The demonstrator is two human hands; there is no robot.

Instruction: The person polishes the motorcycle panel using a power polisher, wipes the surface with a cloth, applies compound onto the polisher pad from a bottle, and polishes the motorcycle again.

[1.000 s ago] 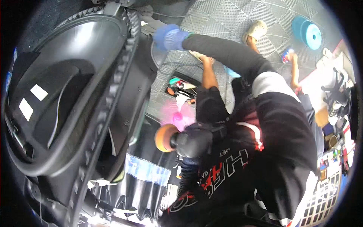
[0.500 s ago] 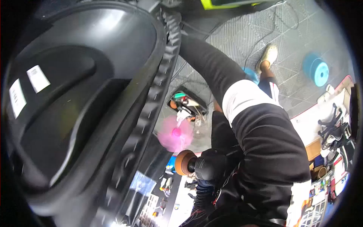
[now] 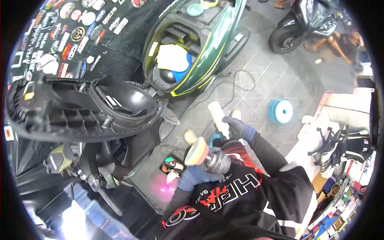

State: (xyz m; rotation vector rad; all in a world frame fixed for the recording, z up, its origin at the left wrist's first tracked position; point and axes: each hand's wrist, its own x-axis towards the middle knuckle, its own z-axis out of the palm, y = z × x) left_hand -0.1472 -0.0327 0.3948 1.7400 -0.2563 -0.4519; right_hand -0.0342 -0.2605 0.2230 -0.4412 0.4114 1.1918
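The left hand (image 3: 200,176), gloved in blue, is closed around the polisher (image 3: 218,162) at lower center of the frame; the round foam pad (image 3: 197,152) of the unit is tilted toward the upper left. The right hand (image 3: 239,128), in a dark blue glove, grips 1 off-white bottle (image 3: 216,112) just above and to the right of the pad. The bottle is tilted, with its broad end toward the upper left and its narrow end toward the lower right. The 2 held items are apart. At left of the frame, 1 black ribbed part (image 3: 72,114) with a bowl-shaped recess (image 3: 134,100) extends toward the center. Below it, at lower left, are a handlebar grip (image 3: 110,202) and bright reflections. At upper center, 1 green scooter body (image 3: 211,50) has an exposed compartment containing 1 pale yellow cloth (image 3: 173,58) and 1 blue item (image 3: 185,71) beside it. A cord (image 3: 254,82) lies in curves on the grey tiled floor (image 3: 260,92). At right of center, 1 light-blue round object (image 3: 280,111) rests on the floor. A black tray (image 3: 179,157) holding small items is to the left of the polisher, near 1 blurred pink object (image 3: 164,188). At upper right, 1 dark motorcycle (image 3: 306,26) stands near another person (image 3: 338,46). Stickers (image 3: 77,34) cover a black surface at upper left.
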